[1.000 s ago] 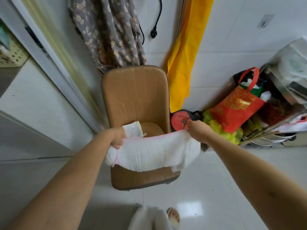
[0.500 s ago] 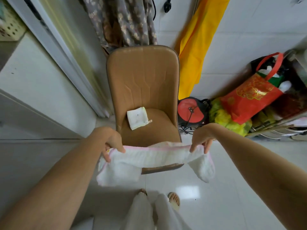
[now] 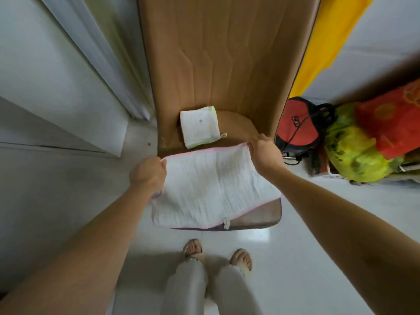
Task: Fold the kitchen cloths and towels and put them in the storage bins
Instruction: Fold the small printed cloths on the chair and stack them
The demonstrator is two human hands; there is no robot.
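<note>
white crinkled cloth [image 3: 213, 189], pink-edged rectangle, pinched by left hand [image 3: 147, 175] and right hand [image 3: 264, 153].

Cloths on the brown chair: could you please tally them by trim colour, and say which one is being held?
Pink-trimmed white cloth: 1, spread over the front of the chair seat, its far corners pinched by the left hand and the right hand.
Green-trimmed white cloth: 1, folded small, lying untouched at the back of the seat.
Total: 2 cloths.
</note>
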